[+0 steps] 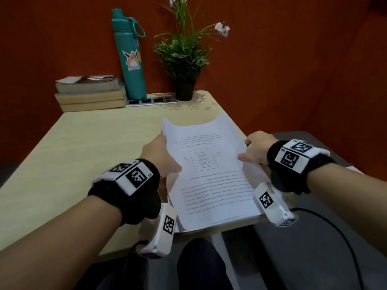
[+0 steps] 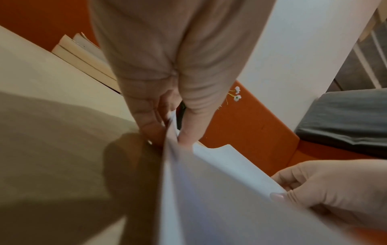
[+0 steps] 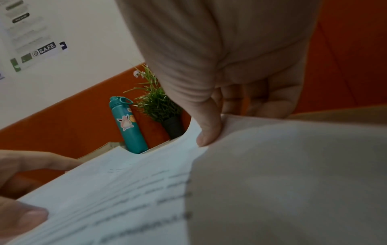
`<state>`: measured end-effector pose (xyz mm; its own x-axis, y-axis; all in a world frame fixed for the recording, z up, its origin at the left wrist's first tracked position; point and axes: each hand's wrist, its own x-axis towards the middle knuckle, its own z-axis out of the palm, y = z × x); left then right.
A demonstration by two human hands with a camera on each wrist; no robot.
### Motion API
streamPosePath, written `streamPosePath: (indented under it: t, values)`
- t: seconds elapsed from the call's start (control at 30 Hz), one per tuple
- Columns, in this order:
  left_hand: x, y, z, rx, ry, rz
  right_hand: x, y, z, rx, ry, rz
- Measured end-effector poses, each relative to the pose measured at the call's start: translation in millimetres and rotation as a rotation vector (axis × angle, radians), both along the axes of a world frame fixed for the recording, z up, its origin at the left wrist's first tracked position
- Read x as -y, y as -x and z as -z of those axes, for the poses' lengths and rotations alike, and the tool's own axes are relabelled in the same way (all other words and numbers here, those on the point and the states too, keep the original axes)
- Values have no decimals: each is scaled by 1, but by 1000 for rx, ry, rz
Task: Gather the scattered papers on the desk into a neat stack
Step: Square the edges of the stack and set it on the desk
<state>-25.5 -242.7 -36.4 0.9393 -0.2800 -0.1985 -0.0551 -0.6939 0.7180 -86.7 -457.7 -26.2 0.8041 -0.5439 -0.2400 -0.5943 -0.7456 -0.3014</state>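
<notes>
A bundle of white printed papers (image 1: 211,176) is held tilted over the near right part of the desk (image 1: 88,151), its lower edge near the desk's front edge. My left hand (image 1: 161,155) grips the bundle's left edge, thumb on top and fingers beneath, as the left wrist view shows at the papers (image 2: 209,190) and left hand (image 2: 171,116). My right hand (image 1: 254,150) pinches the right edge; in the right wrist view its thumb (image 3: 207,131) presses on the top sheet of the papers (image 3: 136,190). The sheets' far ends curl upward.
At the desk's back stand a teal bottle (image 1: 130,57), a potted plant (image 1: 184,59), a pile of books (image 1: 90,93) and a power strip (image 1: 150,100). A grey seat (image 1: 314,237) with a black cable lies right of the desk. An orange wall is behind.
</notes>
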Motion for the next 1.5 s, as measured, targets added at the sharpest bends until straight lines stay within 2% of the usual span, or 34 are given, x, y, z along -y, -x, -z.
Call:
streamPosePath:
  t: [0.2, 0.4, 0.53, 0.6, 0.7, 0.83, 0.93, 1.03, 1.3, 1.5]
  values:
    - [4, -3, 0, -8, -187, 40, 0, -6, 4, -33, 64, 1]
    - [4, -5, -6, -18, -371, 65, -8, -6, -9, -42, 141, -25]
    - [3, -5, -8, -5, -382, 4, -21, -2, -28, 114, 53, -105]
    - [4, -2, -8, 29, -356, 16, -33, 3, -32, 43, -2, -208]
    - [5, 1, -14, 131, -428, 146, -50, 10, -26, -181, -17, -322]
    - [12, 6, -38, 331, -552, 459, -55, 10, -23, -223, 36, -354]
    - [18, 18, -50, 312, -678, 697, -57, 12, -22, -223, 65, -363]
    - [21, 29, -39, 216, -817, 805, -57, 12, -22, -211, 68, -361]
    - [11, 29, -28, 187, -696, 806, -80, 2, -21, -244, 89, -517]
    - [12, 17, -10, 249, -626, 838, -70, -3, -8, -268, 59, -483]
